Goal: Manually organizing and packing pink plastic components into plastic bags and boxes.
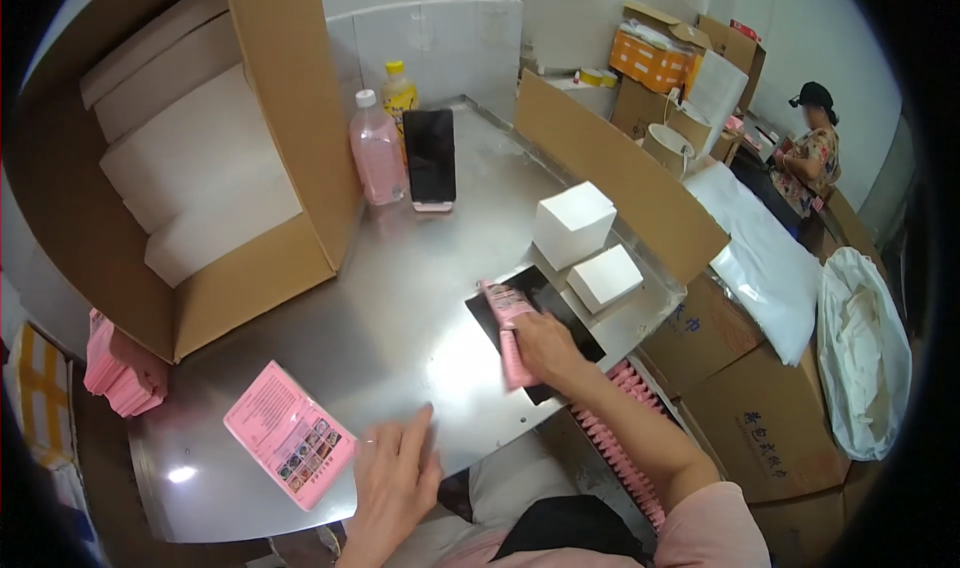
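My right hand (548, 350) is closed around a slim pink printed packet (508, 303), over a black rectangular patch (556, 306) in the metal tabletop. Whether that patch is an opening or a mat, I cannot tell. To the left, my left hand (392, 480) is empty, its fingers stretched out and apart above the table's near edge. Close beside it lies a flat stack of pink printed cards or leaflets (289, 436), small pictures on its top face. Below the table edge by my right forearm, rows of pink packets (620, 438) stand packed in a container.
At left stands an open carton (290, 118) of white boxes, with pink packets (125, 368) beneath. Two white boxes (575, 223) stand near the right edge. A phone (430, 158) and a pink bottle (377, 153) stand at the back. Beyond, a person (812, 153) sits among cartons (770, 428).
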Demonstrator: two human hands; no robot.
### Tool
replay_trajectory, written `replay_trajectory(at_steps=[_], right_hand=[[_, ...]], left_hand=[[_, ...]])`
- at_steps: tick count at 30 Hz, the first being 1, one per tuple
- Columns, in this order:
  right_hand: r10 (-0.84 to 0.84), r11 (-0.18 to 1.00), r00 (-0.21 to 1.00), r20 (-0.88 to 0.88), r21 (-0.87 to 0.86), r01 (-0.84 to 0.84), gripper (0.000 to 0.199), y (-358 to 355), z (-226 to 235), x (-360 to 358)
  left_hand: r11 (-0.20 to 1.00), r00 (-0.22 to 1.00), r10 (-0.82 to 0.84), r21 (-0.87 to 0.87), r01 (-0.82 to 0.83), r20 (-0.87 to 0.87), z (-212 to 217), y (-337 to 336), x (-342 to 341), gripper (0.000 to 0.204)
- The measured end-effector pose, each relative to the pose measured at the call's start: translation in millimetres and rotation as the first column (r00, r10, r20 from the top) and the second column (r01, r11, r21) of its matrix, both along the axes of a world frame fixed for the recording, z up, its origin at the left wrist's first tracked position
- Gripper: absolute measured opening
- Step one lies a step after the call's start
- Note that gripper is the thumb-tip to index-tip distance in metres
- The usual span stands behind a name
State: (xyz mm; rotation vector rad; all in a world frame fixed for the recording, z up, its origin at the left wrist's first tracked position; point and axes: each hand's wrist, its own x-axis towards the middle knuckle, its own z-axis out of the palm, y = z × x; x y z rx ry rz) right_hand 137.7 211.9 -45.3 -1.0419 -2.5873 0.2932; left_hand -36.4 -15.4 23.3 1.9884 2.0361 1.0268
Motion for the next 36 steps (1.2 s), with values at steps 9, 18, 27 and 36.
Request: replay_trajectory(at_steps=[9,18,27,36], right_hand=[[-0.342,0.719,0.93,-0.136,0.599,0.353,0.026,7.7,57.1,51.1],[-0.274,0.808,0.916,-0.293,0.446,0.384,0.008,39.9,33.1,73.4],[-0.223,0.86,0.923,-0.315,0.382,0.338,0.028,38.5,42.1,87.8],[0.575,0.786,0.795,-0.193,0.401,-0.471,0.038,-125.3,29.0,12.0]], left_hand=[[0.761,0.703,0.648,0.197,-0.619,-0.295,-8.7,-67.5,-78.1,0.029],[0.908,0.904,0.416,0.003,-0.418,0.103,-3.5,-32.9,-57.1,0.012],[0.996,0.996,-0.075,0.05,0.077,-0.042,-32.9,36.9,23.0,0.03],[0.993,0.988,-0.043,-0.113,0.026,-0.15,-15.5,22.9,6.2,0.075]])
